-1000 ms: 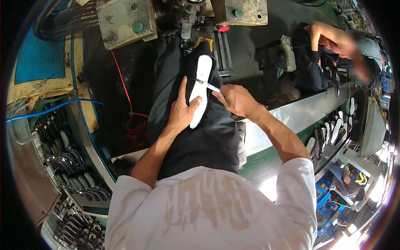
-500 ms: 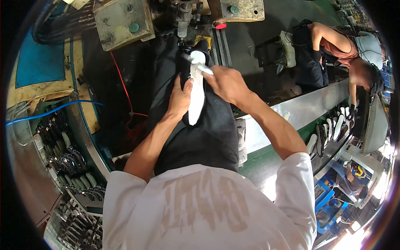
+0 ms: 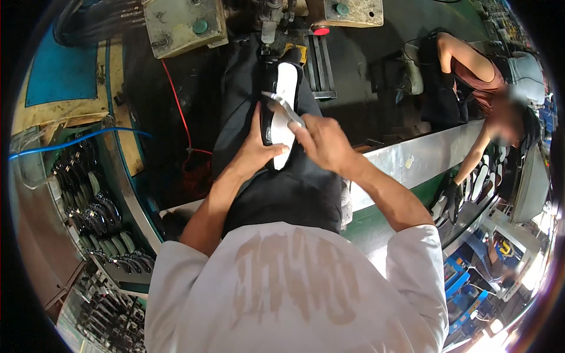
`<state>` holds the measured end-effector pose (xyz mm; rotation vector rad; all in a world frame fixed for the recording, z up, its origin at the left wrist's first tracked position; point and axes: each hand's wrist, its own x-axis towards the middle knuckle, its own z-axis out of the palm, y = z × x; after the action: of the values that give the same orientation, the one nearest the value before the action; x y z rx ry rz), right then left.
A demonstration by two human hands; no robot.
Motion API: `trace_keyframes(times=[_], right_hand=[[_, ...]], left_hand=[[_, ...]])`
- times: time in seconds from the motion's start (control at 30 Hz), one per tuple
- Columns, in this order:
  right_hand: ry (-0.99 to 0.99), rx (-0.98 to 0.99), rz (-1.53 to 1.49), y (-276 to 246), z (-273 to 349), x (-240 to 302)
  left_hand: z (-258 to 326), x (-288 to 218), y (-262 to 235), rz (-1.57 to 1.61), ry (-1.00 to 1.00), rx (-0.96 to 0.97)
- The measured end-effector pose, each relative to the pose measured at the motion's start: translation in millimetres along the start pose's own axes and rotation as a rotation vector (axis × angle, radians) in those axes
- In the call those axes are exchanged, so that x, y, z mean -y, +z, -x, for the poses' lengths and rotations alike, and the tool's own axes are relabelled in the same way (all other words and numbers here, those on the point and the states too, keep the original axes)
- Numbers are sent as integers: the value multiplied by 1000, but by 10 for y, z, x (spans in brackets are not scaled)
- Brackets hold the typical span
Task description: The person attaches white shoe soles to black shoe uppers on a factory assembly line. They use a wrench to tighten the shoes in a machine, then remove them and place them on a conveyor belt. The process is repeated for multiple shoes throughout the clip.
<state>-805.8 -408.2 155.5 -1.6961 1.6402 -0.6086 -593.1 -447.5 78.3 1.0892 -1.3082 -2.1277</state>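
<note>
Since a second ago the sole (image 3: 284,112) has gone up the frame — its far tip now sits close under the machine (image 3: 276,23) at top centre, where before it lay lower over the lap. Both hands have followed it upward.

Sole: white, long, narrow, with a black upper along its left edge; upper centre of the frame, lying lengthwise over the wearer's black trousers (image 3: 282,188).

Left hand (image 3: 254,154): centre of frame, fingers closed around the sole's near end, thumb running up its left edge.

Right hand (image 3: 325,143): just right of the sole, fingers pinched shut on a thin metal tool (image 3: 282,106) whose blade crosses the sole's face at a slant.

Machine: two worn cream blocks at top left and top right, each with a green button (image 3: 200,26); a red button (image 3: 321,30) between the right block and the sole.

Red cable (image 3: 179,115): runs down the dark floor left of the trousers.

Blue hose (image 3: 76,141): crosses the left edge of the frame.

Rack (image 3: 97,206): lower left, filled with dark soles in rows.

Conveyor (image 3: 424,156) — bright metal rail, slanting across the right side.

Co-worker: upper right, leaning over the conveyor, black-gloved hand (image 3: 450,200) down among pale soles.
</note>
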Motion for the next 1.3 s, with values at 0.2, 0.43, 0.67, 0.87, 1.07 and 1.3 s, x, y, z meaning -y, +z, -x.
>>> trace_keyframes(times=[0.2, 0.43, 0.67, 0.87, 1.07, 1.3], right_hand=[[90, 81, 217, -216, 107, -152], [286, -107, -115, -437, 404, -183], [284, 103, 146, -450, 708, -117], [62, 159, 371, -166, 786, -257], [-292, 91, 565, 124, 499, -462], [-371, 19, 455, 193, 378, -840]], left_hand=[[272, -477, -292, -310, -94, -78], [-176, -1822, -668, -525, 82, 50], [-752, -618, -116, -304, -266, 93], [206, -122, 127, -785, -38, -49], [403, 73, 266, -797, 53, -240], [272, 33, 118, -660, -3, -241]])
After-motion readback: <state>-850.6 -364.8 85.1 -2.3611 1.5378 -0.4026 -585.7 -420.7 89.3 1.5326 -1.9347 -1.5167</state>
